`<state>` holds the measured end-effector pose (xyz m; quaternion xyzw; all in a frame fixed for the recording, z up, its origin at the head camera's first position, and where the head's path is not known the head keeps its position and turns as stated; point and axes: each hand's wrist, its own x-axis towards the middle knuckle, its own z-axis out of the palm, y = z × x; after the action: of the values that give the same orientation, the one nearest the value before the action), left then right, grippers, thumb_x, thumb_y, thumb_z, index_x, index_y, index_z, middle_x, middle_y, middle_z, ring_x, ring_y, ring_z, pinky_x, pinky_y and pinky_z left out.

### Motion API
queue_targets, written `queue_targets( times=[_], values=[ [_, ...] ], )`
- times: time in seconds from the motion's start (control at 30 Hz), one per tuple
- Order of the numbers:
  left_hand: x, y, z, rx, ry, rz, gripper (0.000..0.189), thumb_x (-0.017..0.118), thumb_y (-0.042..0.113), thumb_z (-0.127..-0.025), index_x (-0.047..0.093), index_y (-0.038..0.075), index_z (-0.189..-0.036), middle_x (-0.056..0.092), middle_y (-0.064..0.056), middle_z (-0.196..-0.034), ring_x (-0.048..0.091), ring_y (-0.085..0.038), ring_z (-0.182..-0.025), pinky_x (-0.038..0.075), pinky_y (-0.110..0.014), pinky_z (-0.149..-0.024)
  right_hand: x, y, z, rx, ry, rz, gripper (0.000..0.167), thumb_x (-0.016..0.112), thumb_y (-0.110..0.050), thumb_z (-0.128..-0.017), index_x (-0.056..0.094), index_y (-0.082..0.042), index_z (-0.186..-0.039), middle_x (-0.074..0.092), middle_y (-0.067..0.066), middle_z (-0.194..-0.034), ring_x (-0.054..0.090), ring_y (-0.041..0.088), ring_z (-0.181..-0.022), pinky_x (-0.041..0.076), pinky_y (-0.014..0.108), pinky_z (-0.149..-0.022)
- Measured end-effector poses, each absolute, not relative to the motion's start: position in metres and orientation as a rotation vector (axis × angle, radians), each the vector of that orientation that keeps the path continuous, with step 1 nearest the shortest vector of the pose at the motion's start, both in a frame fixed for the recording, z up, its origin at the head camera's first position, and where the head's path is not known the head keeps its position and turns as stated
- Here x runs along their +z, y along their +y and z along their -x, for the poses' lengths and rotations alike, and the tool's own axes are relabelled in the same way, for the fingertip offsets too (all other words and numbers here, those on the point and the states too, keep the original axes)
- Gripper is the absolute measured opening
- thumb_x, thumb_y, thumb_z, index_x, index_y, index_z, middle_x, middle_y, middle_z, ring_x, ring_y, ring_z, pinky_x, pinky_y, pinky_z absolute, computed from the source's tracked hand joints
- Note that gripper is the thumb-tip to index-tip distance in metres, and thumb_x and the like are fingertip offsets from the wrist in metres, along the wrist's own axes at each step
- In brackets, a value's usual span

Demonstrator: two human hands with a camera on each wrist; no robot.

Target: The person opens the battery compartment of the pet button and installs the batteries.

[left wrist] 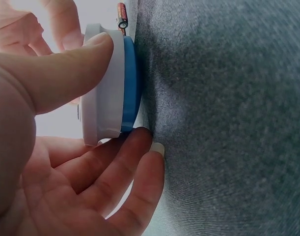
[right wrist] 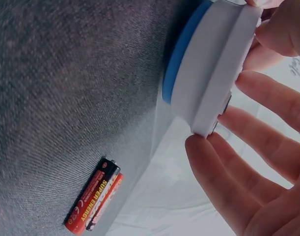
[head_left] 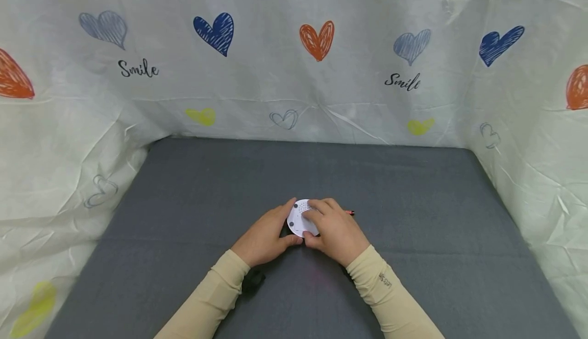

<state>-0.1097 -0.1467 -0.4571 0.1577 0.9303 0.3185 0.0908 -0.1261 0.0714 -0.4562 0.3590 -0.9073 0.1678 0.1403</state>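
A round white device (head_left: 299,220) with a perforated underside and small dark round feet is held face down over the grey table. Its blue face (left wrist: 131,83) is turned to the cloth in the left wrist view. My left hand (head_left: 267,234) grips the rim, thumb along the white side and fingers beneath the near edge. The right hand (head_left: 334,229) has its thumb at the near rim and bent fingers on the perforated side. In the right wrist view, its fingertips (right wrist: 196,142) meet the white rim (right wrist: 213,73). What lies under the right fingers is hidden.
Two red-and-black batteries (right wrist: 95,196) lie side by side on the cloth just beyond the right hand. A black object (head_left: 252,281) is by the left wrist. White sheeting (head_left: 257,83) printed with hearts stands behind and beside the grey table (head_left: 413,277).
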Motion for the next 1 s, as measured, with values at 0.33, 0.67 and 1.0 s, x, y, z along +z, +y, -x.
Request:
queue_targets(
  times=[0.33,0.67,1.0],
  values=[
    [-0.458,-0.149,0.110,0.928,2.756,-0.419,0.092,0.080,0.034,-0.100,0.029,0.007,-0.171,0.050,-0.018,-0.166,0.051,-0.038,-0.152,0.043,-0.057,-0.124,-0.455,0.072,0.128,0.555,-2.677,-1.052,0.031,0.082,-0.025,-0.092,0.079,-0.013,-0.121,0.072,0.009,-0.139,0.066,0.027,-0.129,0.061,0.041,-0.102],
    [-0.455,-0.147,0.111,0.914,2.752,-0.418,0.092,0.082,0.034,-0.099,0.030,0.009,-0.171,0.050,-0.017,-0.166,0.051,-0.038,-0.153,0.043,-0.058,-0.123,-0.449,0.079,0.130,0.653,-2.756,-1.050,0.034,0.086,-0.032,-0.094,0.079,-0.015,-0.123,0.070,0.010,-0.144,0.064,0.029,-0.134,0.057,0.044,-0.110],
    [-0.455,-0.147,0.111,0.917,2.745,-0.406,0.094,0.082,0.035,-0.098,0.029,0.008,-0.172,0.048,-0.016,-0.168,0.049,-0.036,-0.154,0.042,-0.056,-0.125,-0.448,0.077,0.129,0.631,-2.722,-1.068,0.021,0.083,-0.028,-0.098,0.079,-0.014,-0.114,0.072,0.011,-0.139,0.066,0.030,-0.132,0.058,0.044,-0.109]
  ],
)
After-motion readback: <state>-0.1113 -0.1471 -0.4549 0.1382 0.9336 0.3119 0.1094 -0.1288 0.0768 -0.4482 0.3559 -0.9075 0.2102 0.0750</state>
